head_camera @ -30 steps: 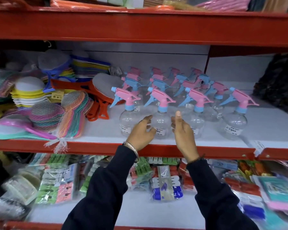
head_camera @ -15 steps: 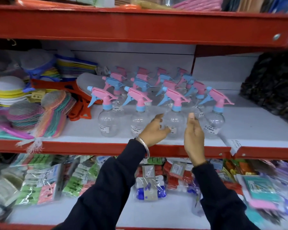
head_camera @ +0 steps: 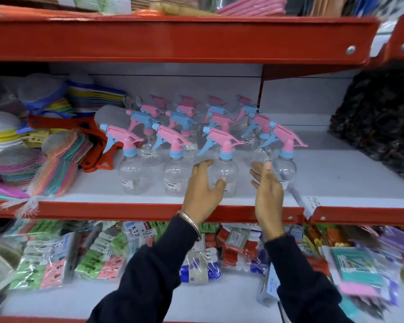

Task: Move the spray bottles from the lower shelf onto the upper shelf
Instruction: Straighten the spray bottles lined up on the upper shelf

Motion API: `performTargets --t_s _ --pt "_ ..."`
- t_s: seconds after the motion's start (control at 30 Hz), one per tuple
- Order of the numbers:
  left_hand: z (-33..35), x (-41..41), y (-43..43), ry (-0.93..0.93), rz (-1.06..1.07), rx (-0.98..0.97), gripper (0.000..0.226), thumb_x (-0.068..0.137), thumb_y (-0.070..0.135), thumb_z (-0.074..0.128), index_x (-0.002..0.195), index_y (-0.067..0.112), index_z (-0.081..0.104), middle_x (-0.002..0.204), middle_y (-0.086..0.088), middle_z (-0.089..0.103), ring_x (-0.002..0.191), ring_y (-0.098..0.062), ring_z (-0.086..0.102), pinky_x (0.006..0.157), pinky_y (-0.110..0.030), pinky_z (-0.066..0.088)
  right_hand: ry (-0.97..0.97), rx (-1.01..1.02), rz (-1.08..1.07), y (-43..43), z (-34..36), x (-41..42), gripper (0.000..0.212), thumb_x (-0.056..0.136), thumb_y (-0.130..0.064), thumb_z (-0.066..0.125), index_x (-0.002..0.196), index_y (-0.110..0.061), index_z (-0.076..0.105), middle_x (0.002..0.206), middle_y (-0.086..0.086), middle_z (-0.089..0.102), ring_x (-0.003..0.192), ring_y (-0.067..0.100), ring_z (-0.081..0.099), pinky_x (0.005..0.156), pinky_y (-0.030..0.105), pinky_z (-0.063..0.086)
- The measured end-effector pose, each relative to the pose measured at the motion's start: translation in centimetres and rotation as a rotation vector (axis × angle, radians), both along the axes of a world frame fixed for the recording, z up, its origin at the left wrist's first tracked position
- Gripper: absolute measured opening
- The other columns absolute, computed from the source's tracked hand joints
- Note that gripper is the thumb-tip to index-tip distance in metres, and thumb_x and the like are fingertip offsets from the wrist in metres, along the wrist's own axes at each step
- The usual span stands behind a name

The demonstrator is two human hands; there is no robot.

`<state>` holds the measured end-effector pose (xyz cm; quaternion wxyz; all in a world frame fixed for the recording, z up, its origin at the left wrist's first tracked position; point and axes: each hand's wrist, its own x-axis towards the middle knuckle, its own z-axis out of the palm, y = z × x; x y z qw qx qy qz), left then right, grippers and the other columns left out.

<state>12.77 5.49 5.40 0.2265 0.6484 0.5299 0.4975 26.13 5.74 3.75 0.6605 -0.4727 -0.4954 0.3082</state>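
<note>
Several clear spray bottles with pink and blue trigger heads stand in rows on the white middle shelf (head_camera: 336, 183). In the front row, the third bottle (head_camera: 226, 169) stands between my hands. My left hand (head_camera: 204, 190) is open, its fingers and thumb curled against that bottle's left side without closing around it. My right hand (head_camera: 267, 187) is open and upright, just right of the bottle and in front of the rightmost front bottle (head_camera: 286, 164). Two more front bottles (head_camera: 132, 173) (head_camera: 176, 176) stand to the left. The red shelf above (head_camera: 173, 40) carries other goods.
Mesh scrubbers and sponges (head_camera: 33, 164) and an orange plastic item (head_camera: 96, 145) crowd the shelf's left. A dark bag (head_camera: 383, 127) sits at the right. The red shelf lip (head_camera: 126, 209) runs along the front. Packaged goods (head_camera: 98, 255) fill the shelf below.
The view has shifted a little. My left hand has closed in on the side of the third front bottle, and my right hand has stayed upright beside it.
</note>
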Motion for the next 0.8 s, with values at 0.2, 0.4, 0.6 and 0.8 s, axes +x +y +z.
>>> performTargets --t_s 0.2,0.4,0.6,0.8 --pt "-0.4 5.8 0.2 0.01 -0.222 0.032 0.042 0.088 0.016 0.052 0.129 0.017 0.043 0.133 0.001 0.045 0.12 -0.008 0.045 0.102 -0.029 0.041 0.028 0.124 -0.253 -0.6 -1.0 4.1 0.06 0.087 -0.059 0.027 0.125 -0.021 0.053 0.128 -0.003 0.056 0.115 0.003 0.052 0.09 0.009 0.039" --pt "0.9 9.7 4.1 -0.05 -0.386 -0.369 0.061 0.088 0.009 0.048 0.144 0.014 0.023 0.148 -0.006 0.032 0.136 -0.021 0.033 0.104 -0.03 0.033 -0.091 -0.069 -0.204 0.6 0.4 6.9 0.058 0.095 -0.054 0.023 0.131 -0.014 0.043 0.123 0.003 0.054 0.107 0.018 0.049 0.086 0.03 0.033" --pt "0.5 9.3 4.2 -0.049 -0.412 -0.417 0.061 0.088 0.001 0.045 0.144 0.012 0.023 0.149 -0.012 0.032 0.135 -0.021 0.035 0.104 -0.028 0.033 -0.028 -0.107 -0.136 1.1 0.2 7.9 0.047 0.096 -0.052 0.024 0.108 -0.021 0.057 0.103 -0.003 0.059 0.104 0.02 0.055 0.089 0.035 0.042" --pt "-0.2 7.9 2.7 -0.098 -0.362 -0.39 0.062 0.09 0.007 0.046 0.146 0.014 0.021 0.151 -0.007 0.03 0.136 -0.017 0.034 0.101 -0.022 0.031 0.017 -0.127 -0.051 1.2 0.4 7.7 0.041 0.095 -0.053 0.024 0.083 -0.035 0.059 0.092 -0.01 0.065 0.093 0.008 0.06 0.087 0.033 0.046"
